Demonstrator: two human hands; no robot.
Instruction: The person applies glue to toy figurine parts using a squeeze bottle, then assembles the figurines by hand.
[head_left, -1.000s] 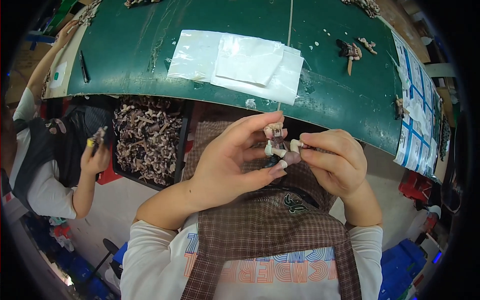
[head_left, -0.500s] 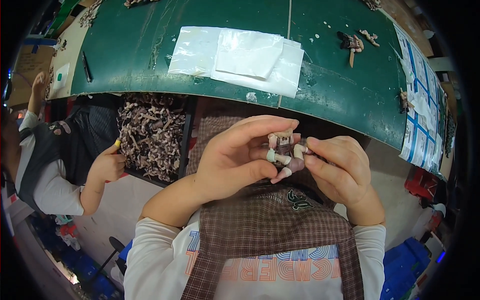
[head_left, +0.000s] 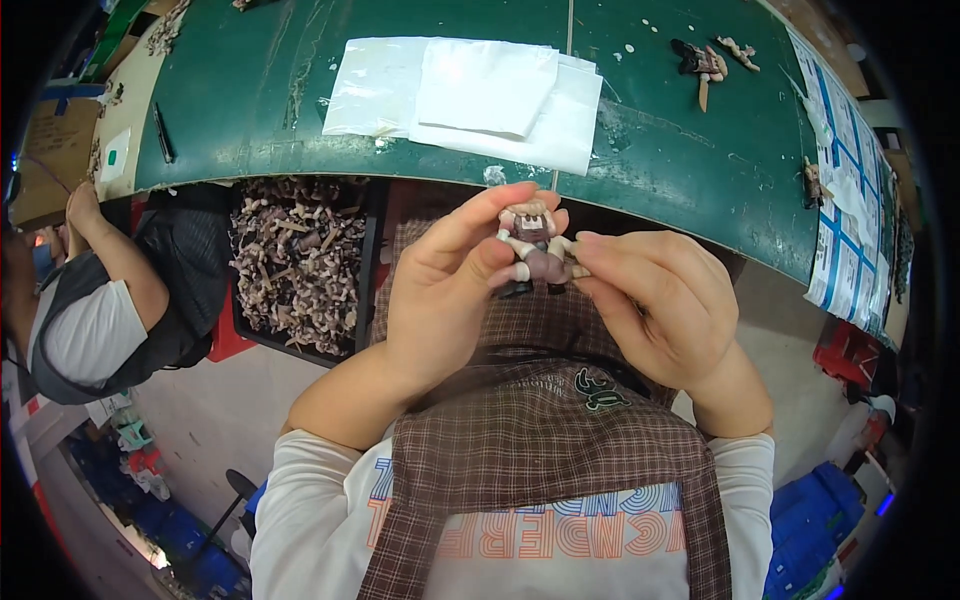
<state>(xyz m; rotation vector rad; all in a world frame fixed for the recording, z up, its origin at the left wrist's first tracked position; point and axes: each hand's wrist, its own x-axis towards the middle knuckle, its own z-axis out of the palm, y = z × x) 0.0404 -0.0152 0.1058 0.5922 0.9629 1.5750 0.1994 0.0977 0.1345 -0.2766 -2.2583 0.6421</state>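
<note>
A small toy figurine [head_left: 540, 258] with pale limbs, a mauve-brown body and dark feet is held up between my two hands, in front of my chest and just below the table edge. My left hand [head_left: 440, 285] grips it from the left, thumb and fingers closed round its side. From the right, my right hand [head_left: 665, 300] pinches at the figurine's pale limb with thumb and forefinger. Its fingertips cover part of that limb, so any small piece between them cannot be made out.
A black tray [head_left: 372, 270] heaped with similar figurine parts stands at left under the green table [head_left: 250, 110]. White sheets [head_left: 490, 90], a pen [head_left: 162, 135] and loose figurines [head_left: 704, 65] lie on the table. Another person's arm [head_left: 125, 245] is at far left.
Both my hands have risen slightly and moved left with the figurine, which is turned more upright. The other person's hand has drawn away from the tray.
</note>
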